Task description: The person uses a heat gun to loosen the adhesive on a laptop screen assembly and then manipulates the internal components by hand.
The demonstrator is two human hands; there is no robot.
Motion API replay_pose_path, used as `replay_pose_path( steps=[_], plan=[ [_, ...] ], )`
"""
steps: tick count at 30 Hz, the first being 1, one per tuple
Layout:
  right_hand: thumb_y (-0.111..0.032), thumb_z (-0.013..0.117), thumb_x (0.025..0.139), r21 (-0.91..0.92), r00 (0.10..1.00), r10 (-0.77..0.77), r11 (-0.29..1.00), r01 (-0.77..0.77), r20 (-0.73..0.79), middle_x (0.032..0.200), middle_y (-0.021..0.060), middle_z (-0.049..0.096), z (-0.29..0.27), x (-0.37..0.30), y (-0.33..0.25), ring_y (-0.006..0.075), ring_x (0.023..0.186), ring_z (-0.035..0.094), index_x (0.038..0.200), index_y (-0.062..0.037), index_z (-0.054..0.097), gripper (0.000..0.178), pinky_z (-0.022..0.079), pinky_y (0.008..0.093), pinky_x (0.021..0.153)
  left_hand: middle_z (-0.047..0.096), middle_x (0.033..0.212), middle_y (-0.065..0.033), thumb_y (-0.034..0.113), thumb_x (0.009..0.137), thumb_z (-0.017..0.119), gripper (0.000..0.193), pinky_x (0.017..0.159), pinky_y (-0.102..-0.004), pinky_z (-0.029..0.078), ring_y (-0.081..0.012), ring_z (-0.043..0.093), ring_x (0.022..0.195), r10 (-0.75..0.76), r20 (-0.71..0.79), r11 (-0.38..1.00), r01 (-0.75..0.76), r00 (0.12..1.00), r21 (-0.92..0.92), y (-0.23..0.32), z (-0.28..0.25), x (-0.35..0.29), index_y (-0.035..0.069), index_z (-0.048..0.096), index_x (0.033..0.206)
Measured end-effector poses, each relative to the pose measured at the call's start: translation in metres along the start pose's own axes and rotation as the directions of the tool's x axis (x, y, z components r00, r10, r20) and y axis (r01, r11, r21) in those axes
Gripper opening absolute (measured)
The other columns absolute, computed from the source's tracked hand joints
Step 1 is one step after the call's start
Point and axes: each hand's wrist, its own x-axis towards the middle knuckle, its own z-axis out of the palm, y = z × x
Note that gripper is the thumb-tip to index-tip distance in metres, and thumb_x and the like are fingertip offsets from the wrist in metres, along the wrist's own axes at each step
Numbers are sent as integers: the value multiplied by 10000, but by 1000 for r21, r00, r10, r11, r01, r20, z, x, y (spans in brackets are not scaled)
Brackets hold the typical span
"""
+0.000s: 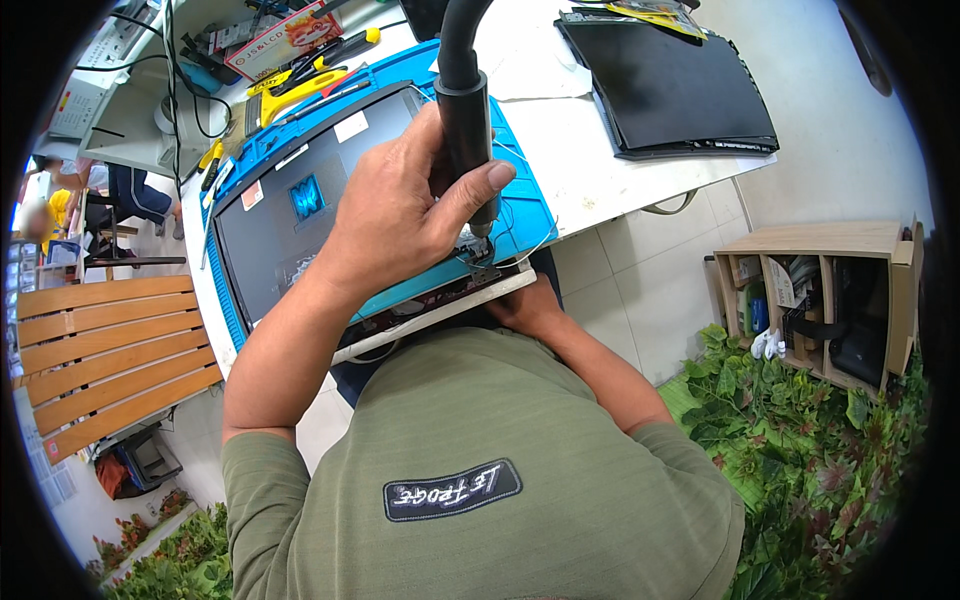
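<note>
Black tool (463, 125) (top off-frame) in left hand (392, 205)

From my head, one wide fisheye view looks down past my shirt (480, 405), close over my left hand (390, 215).

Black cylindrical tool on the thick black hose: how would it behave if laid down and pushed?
The black cylindrical tool is probably stiff, judging by its straight shape. Its thick black hose curves, so likely flexes and may tug. The round section suggests rolling, though the hose could check that.
</note>
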Motion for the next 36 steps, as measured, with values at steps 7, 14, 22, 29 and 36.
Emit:
replay_pose_path(
  steps=[7, 14, 22, 29, 36],
  plan=[
    [-318, 814, 935, -2, 1000, 4, 1000, -4, 8, 977, 151, 810, -1, 1, -2, 417, 869, 781, 1143, -162, 806, 260, 641, 535, 752, 737, 778, -83, 431, 1080, 792, 423, 651, -356, 561, -220, 759, 692, 17, -2, 1000, -17, 1000, 19, -3, -2, -1, 54, 645, 1200],
    [-323, 818, 931, 2, 999, -26, 1000, 26, -19, 958, 146, 807, 4, 0, 2, 405, 859, 782, 1120, -162, 807, 248, 639, 537, 741, 737, 804, -78, 427, 1080, 797, 421, 670, -342, 578, -201, 757, 704, -17, -34, 999, 16, 999, -31, 2, -3, -2, 52, 645, 1198],
    [-338, 819, 929, -21, 999, -27, 999, 26, -27, 919, 136, 797, 8, -1, 6, 393, 830, 777, 1068, -159, 819, 226, 635, 525, 719, 782, 947, -89, 372, 1076, 813, 394, 828, -349, 607, -194, 788, 867, -72, 23, 997, 72, 997, 6, 3, -9, -4, 46, 665, 1239],
    [-334, 834, 925, 2, 998, -35, 999, 35, -44, 941, 127, 809, 5, -2, 3, 385, 836, 784, 1098, -169, 830, 239, 639, 519, 722, 724, 786, -76, 407, 1061, 821, 402, 652, -352, 554, -206, 731, 683, -8, -24, 1000, 8, 1000, -20, -1, -2, -6, 60, 648, 1167],
    [-330, 848, 916, 11, 999, -10, 1000, 11, -51, 952, 120, 811, 4, -1, 1, 382, 841, 785, 1104, -186, 836, 236, 639, 513, 720, 786, 947, -108, 373, 1073, 815, 397, 830, -361, 608, -214, 790, 869, -76, 40, 997, 76, 996, 16, 4, -8, -5, 45, 665, 1239]
  ],
)
